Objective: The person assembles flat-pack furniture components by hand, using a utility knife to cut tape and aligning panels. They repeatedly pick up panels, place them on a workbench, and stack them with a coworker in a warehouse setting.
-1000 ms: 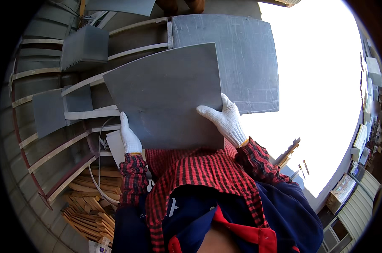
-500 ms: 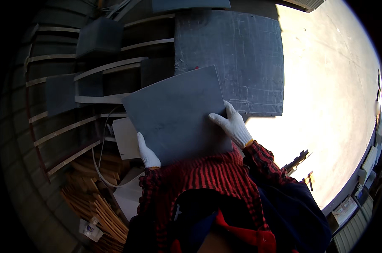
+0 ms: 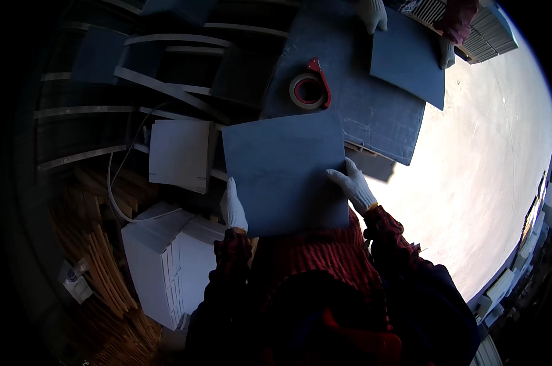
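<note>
In front of my body I hold a grey rectangular panel [image 3: 285, 174] between both white-gloved hands. My left hand [image 3: 232, 206] grips its left edge near the lower corner, thumb side up. On the opposite edge, my right hand [image 3: 353, 186] has its thumb over the top face and its other fingers hidden below. Whether this is a single sheet or a flat box cannot be told. Beyond the panel's far edge, a tape dispenser [image 3: 326, 88] with a red frame and a wide roll lies on the dark worktable [image 3: 386, 131].
Another person's gloved hands [image 3: 372, 15] hold a similar grey panel [image 3: 408, 60] at the table's far right. Stacked white cartons [image 3: 151, 235] and a pale box [image 3: 179, 152] stand to my left, near brown cardboard strips [image 3: 108, 262]. Slatted racking [image 3: 84, 111] lies behind them.
The panel has turned from a tilt to nearly square with me, still in both hands. My view has shifted, bringing the tape dispenser and another person's hands with a panel into sight.
</note>
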`<control>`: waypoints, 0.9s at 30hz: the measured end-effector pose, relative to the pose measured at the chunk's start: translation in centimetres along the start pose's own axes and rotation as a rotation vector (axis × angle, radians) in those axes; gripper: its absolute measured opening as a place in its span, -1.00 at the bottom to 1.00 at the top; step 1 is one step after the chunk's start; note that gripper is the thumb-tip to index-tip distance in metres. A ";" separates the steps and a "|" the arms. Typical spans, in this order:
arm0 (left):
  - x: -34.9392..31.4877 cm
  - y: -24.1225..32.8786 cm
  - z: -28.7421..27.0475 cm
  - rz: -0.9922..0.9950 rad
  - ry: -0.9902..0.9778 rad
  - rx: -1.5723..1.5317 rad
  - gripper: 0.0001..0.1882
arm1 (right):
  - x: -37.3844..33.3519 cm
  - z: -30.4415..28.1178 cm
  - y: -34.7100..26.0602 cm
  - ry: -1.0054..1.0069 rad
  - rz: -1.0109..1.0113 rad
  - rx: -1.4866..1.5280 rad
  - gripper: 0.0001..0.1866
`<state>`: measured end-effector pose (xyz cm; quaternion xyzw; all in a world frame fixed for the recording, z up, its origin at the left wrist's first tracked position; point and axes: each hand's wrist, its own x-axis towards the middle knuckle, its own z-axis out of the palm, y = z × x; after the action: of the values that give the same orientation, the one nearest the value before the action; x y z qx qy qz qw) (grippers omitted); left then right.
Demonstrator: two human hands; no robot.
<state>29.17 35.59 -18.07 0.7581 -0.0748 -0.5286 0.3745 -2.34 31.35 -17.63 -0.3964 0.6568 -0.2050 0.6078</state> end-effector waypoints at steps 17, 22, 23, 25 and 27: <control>10.3 -2.7 4.4 -0.147 -0.180 0.288 -0.15 | 5.4 -6.3 1.5 -0.138 0.083 -0.510 -0.22; 6.7 3.7 8.1 -0.079 -0.072 0.385 -0.26 | 11.8 -7.7 -8.3 0.180 -0.004 -0.592 -0.05; 7.4 3.0 7.7 -0.067 -0.064 0.419 -0.26 | 14.5 -6.8 -8.8 0.190 -0.036 -0.583 -0.02; 8.8 2.0 7.3 -0.043 -0.057 0.501 -0.27 | 19.0 -4.5 -10.7 0.319 -0.166 -0.744 -0.06; 8.1 2.1 7.9 0.119 -0.075 0.400 -0.26 | 21.8 -2.1 -13.2 0.294 -0.120 -0.823 -0.20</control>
<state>26.41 26.14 -24.02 0.7913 -0.2368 -0.5080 0.2442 0.41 6.14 -21.20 -0.6094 0.7391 -0.0154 0.2865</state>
